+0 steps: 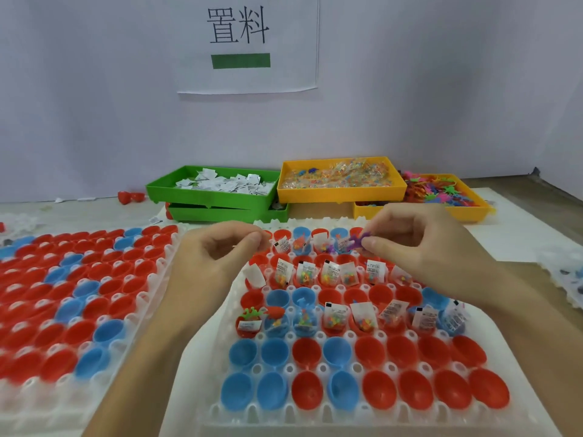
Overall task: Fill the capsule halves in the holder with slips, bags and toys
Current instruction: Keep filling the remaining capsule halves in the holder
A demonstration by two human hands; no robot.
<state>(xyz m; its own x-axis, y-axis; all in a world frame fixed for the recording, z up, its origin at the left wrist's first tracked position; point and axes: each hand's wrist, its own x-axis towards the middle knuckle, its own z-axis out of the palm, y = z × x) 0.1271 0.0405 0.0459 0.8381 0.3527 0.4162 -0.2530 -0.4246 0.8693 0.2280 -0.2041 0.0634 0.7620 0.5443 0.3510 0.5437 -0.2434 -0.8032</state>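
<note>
the right hand (pixel 422 244) pinches a purple toy (pixel 359 240) over the far row of capsule halves (pixel 318 241) in the white holder (pixel 315 414). the left hand (pixel 214 257) hovers beside it, fingers curled, holding nothing visible.

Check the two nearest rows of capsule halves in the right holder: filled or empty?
Empty. The nearest two rows of capsule halves in the right holder show bare red and blue insides, without slips, bags or toys.

Purple toy (pixel 358 241) above holder's (pixel 318 337) far row; near capsule halves (pixel 310 351) empty

paper sign (pixel 247 42) with characters, grey wall (pixel 94 105)
</note>
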